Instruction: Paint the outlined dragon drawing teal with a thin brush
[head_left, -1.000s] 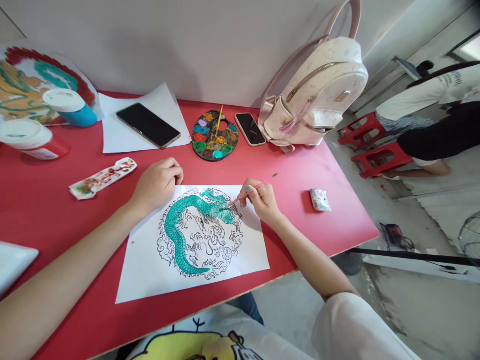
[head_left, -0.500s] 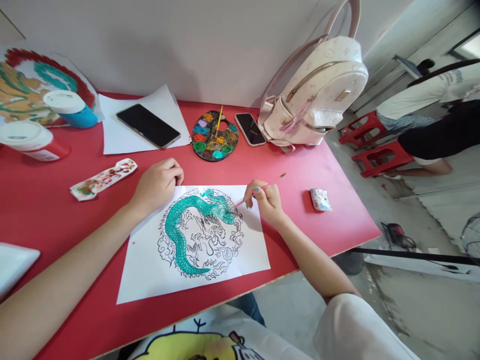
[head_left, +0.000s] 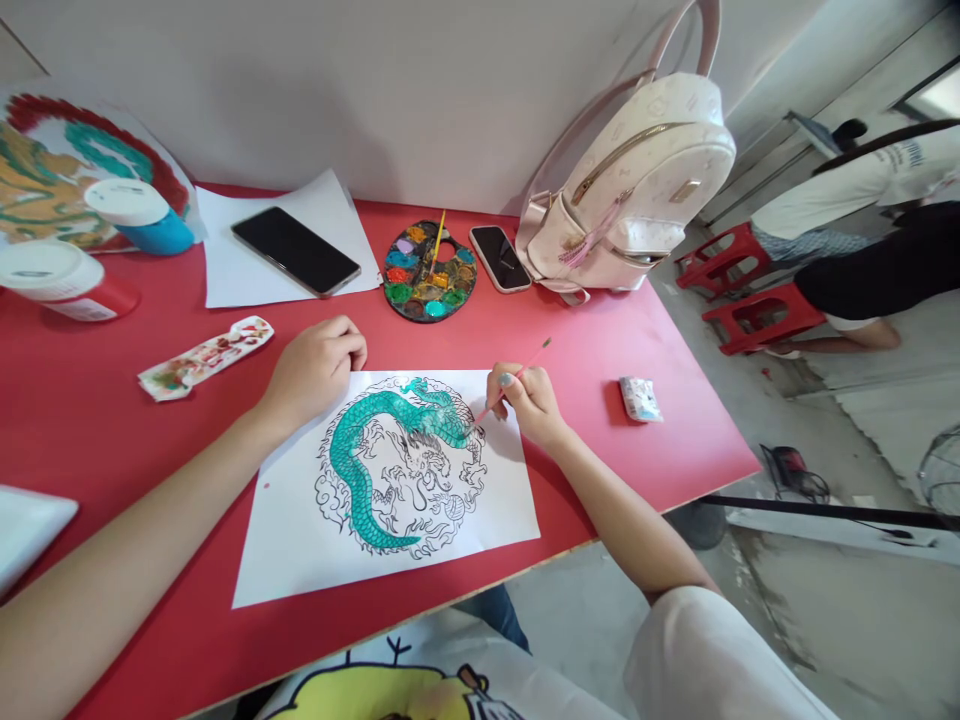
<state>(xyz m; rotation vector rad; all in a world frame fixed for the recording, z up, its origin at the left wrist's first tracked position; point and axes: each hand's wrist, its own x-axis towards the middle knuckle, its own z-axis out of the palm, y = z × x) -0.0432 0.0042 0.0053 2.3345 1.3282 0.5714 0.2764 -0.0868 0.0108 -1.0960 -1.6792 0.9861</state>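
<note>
My right hand (head_left: 527, 402) pinches a thin pink paintbrush (head_left: 536, 353). The brush slants, its lower tip at the teal body on the right of a dragon drawing (head_left: 364, 460); whether the tip touches the paper is too small to tell. Black outlines form the round dragon design, and its long curved body is painted teal. Much of the head and the border is bare white paper. My left hand (head_left: 319, 365) rests with curled fingers at the sheet's upper left corner, and nothing shows in it.
Behind the sheet lie a paint palette (head_left: 430, 300) with a yellow brush on it, a phone (head_left: 500, 258) and a larger black phone (head_left: 296, 250) on paper. A pink backpack (head_left: 637, 180) leans on the wall. Paint jars (head_left: 64, 280) stand left, a small packet (head_left: 640, 399) right. Two people sit beyond.
My right hand has tilted the paintbrush more upright, and its tip has shifted slightly down along the teal body. My left hand stays in place.
</note>
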